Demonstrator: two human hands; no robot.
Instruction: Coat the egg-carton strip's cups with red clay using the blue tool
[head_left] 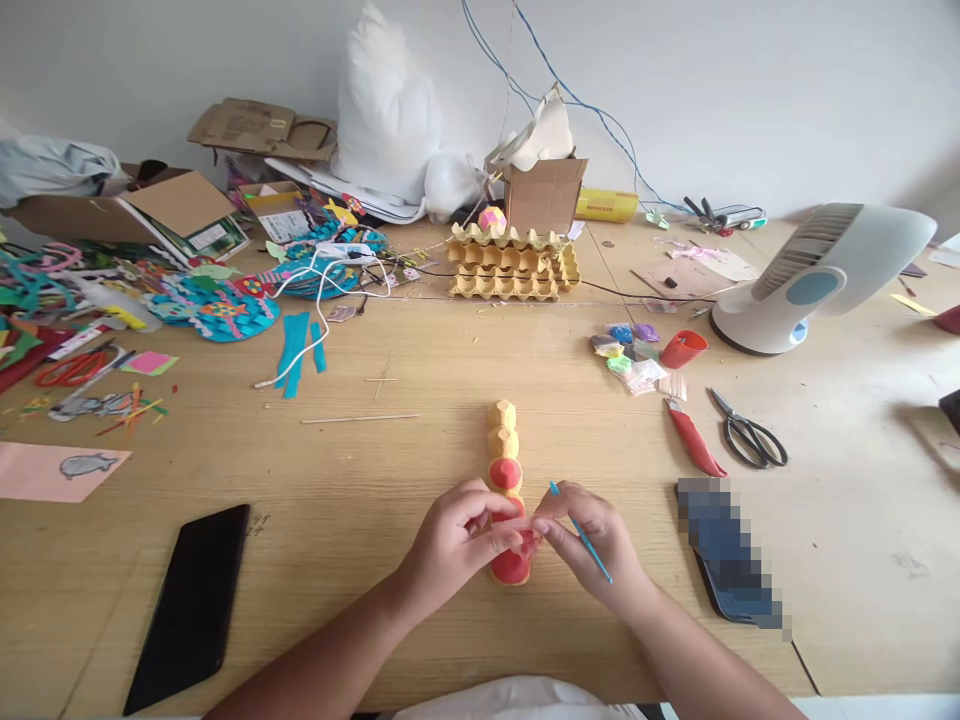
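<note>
A strip of egg carton [503, 413] lies lengthwise before me, its far cups bare yellow and its nearer cups covered in a red, clay-like layer. Above the near cups, my left hand [461, 530] pinches a small, pinkish, see-through piece [514, 524] between thumb and fingers; whether it is a bag or a film I cannot tell. My right hand [592, 535] is closed at the other end of that piece. A thin blue stick-like modelling tool [592, 551] rests across its fingers, held in the same hand. My fingers hide part of the strip.
Right: a phone [731, 555], black scissors [754, 440], a red-handled cutter [694, 437], a red cup [684, 347], small coloured clay packets [630, 350] and a white fan [817, 280]. Left: a black tablet-like slab [191, 605] and paper crafts [214, 305]. Behind: egg cartons [510, 265].
</note>
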